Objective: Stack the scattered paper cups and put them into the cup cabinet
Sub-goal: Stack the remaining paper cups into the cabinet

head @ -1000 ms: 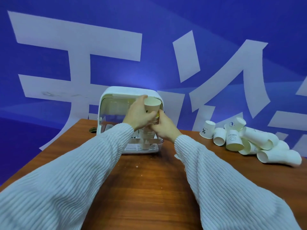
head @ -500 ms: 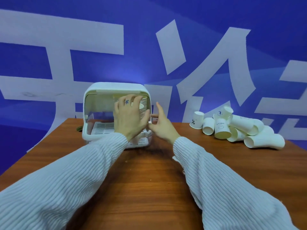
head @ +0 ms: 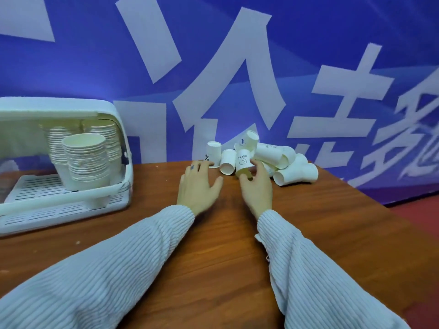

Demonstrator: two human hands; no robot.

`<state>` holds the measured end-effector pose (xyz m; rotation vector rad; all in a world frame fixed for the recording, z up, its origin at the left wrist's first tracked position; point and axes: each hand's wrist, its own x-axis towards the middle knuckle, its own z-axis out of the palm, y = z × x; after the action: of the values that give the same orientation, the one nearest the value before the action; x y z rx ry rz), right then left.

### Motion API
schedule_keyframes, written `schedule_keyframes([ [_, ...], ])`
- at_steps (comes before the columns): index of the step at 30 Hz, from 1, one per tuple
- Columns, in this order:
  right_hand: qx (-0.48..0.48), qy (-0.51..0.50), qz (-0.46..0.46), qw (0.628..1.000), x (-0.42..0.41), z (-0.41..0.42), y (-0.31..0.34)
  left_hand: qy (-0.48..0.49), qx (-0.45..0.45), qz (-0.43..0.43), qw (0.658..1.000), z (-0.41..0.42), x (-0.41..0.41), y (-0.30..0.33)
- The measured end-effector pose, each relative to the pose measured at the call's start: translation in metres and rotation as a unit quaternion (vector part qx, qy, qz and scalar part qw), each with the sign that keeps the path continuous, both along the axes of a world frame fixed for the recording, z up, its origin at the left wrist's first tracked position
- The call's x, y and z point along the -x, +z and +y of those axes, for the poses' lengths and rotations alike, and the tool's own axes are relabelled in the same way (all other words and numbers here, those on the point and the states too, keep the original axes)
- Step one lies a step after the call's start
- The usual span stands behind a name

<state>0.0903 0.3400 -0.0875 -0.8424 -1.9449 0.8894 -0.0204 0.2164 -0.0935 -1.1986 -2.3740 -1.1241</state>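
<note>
Loose white paper cups (head: 282, 162) lie in a heap at the back of the wooden table (head: 221, 262). My right hand (head: 257, 188) reaches into the heap, its thumb and fingers curled round the open end of a printed paper cup (head: 242, 159). My left hand (head: 198, 186) lies flat on the table with spread fingers, its tips at an upside-down cup marked "%" (head: 213, 150). The white cup cabinet (head: 59, 106) stands open at the left, with tall stacks of cups (head: 85, 160) inside on its slotted tray.
A blue wall banner with large white characters (head: 228, 86) rises right behind the table. The table's right edge (head: 380, 210) slants away, with red floor beyond it. Bare wood lies between the cabinet and the heap.
Both hands have left the cabinet, where the stack now stands, and moved right to the heap. My view has swung right, so the cabinet sits at the left edge.
</note>
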Motion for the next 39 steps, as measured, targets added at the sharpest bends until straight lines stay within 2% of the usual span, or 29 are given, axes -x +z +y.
schedule_keyframes([
  [4,0.005,-0.121,0.092,0.988,-0.030,0.051,-0.013,-0.028,-0.007,-0.037,0.999,0.047,-0.014,-0.017],
  [6,0.030,-0.149,0.137,0.979,-0.034,0.067,-0.011,-0.029,-0.020,-0.050,0.998,0.064,-0.019,-0.022],
  [9,0.037,-0.142,0.170,0.974,-0.028,0.088,-0.013,-0.002,-0.038,-0.058,0.998,0.100,-0.022,-0.026],
  [13,0.054,-0.133,0.213,0.966,-0.018,0.107,-0.016,0.077,-0.031,-0.016,0.996,0.140,-0.017,-0.026],
  [18,0.083,-0.102,0.219,0.967,-0.006,0.124,-0.020,0.124,-0.035,-0.010,0.992,0.161,-0.007,-0.026],
  [24,0.117,-0.089,0.244,0.959,0.004,0.133,-0.017,0.103,-0.038,-0.035,0.993,0.163,0.001,-0.027],
  [39,0.093,-0.065,0.267,0.957,0.004,0.127,-0.012,0.075,-0.066,-0.070,0.992,0.157,-0.004,-0.026],
])
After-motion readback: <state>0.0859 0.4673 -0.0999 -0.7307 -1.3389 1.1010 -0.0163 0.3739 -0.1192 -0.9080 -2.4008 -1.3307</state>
